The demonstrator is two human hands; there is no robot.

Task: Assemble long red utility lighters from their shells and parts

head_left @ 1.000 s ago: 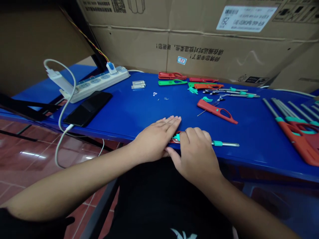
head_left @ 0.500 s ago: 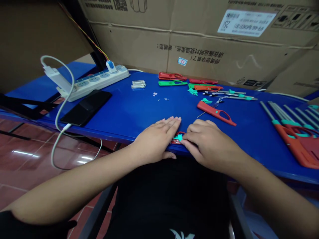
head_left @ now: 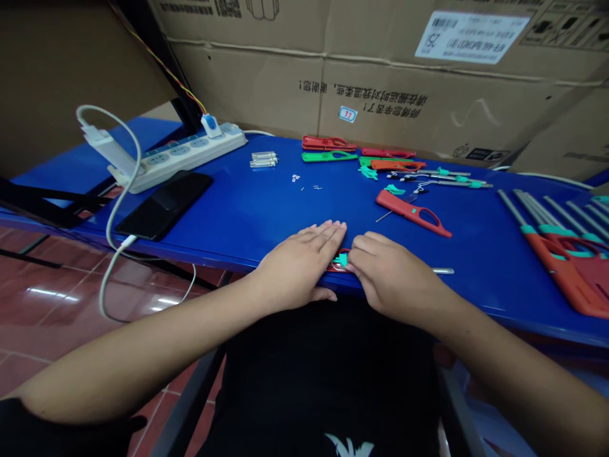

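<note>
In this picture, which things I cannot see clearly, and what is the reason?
All in the head view:
- Most of the red shell: covered by the left hand and right hand.
- Whatever the right fingertips grip: hidden by that hand.
- The middle of the metal tube: behind the right hand.
- Some red-handled tools: cut off by the right edge.
- Tiny white bits: too small to identify.
</note>
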